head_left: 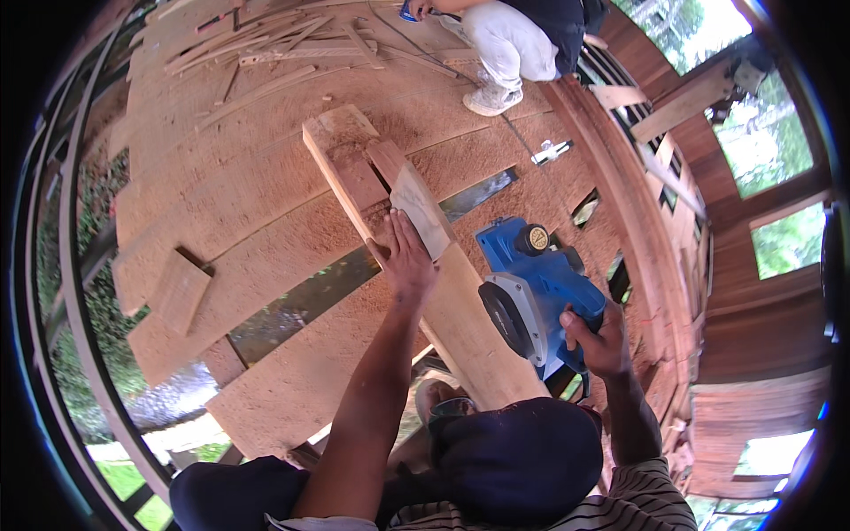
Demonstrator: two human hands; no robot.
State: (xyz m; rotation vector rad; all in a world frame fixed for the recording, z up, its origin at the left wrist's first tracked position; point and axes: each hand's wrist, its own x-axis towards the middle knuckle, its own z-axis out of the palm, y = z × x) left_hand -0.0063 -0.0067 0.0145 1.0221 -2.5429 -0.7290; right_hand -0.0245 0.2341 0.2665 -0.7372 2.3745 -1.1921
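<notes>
the long pale plank [460,310] runs from near the person's lap up and leftward across the sawdusty board floor [266,203]. the left hand [405,257] lies flat on it, palm down, grip open, beside a shorter wood offcut [423,212]. the right hand [598,341] has its grip closed on the handle of the blue electric planer [531,288] (hard plastic, smooth), held just right of the plank, nearer its near end.

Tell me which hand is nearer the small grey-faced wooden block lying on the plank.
Left. The left hand lies flat on the plank right beside the small grey-faced wooden block; the right hand grips the blue electric planer, farther away.
</notes>
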